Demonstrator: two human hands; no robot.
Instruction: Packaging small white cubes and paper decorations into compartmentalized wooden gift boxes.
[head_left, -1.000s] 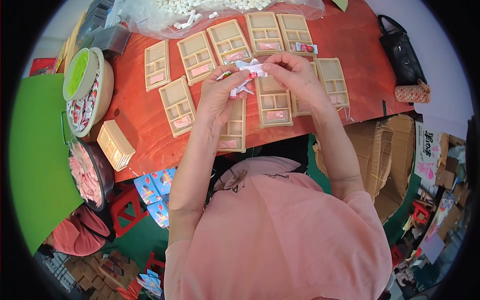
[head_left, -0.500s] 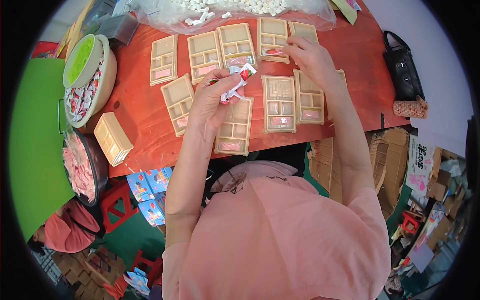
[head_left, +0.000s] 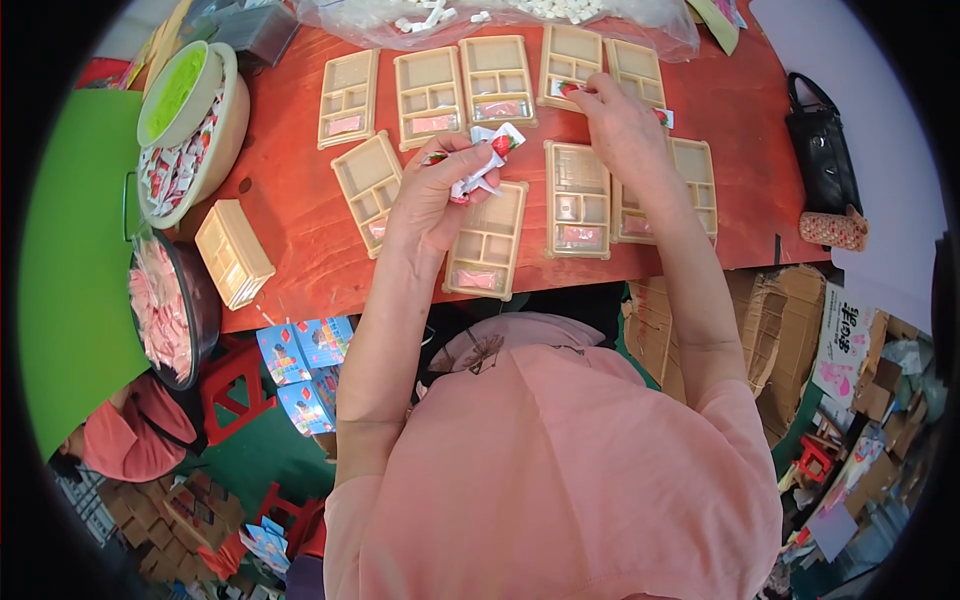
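Fingers: left hand (head_left: pixel 432 195) clamped round a bunch of small red-and-white sachets (head_left: pixel 487 160), centre of frame; right hand (head_left: pixel 622 122) pinched on one sachet (head_left: pixel 567 88), upper middle.
Change: a second ago both hands met at the bunch; now the right has reached out to a far beige tray (head_left: pixel 573 60).
Meaning: one packet looks drawn off and is going into a compartment.
Trays: several compartment trays (head_left: pixel 487 240) lie on the red table (head_left: pixel 300 215).
Left edge: bowl of sachets (head_left: pixel 180 165).
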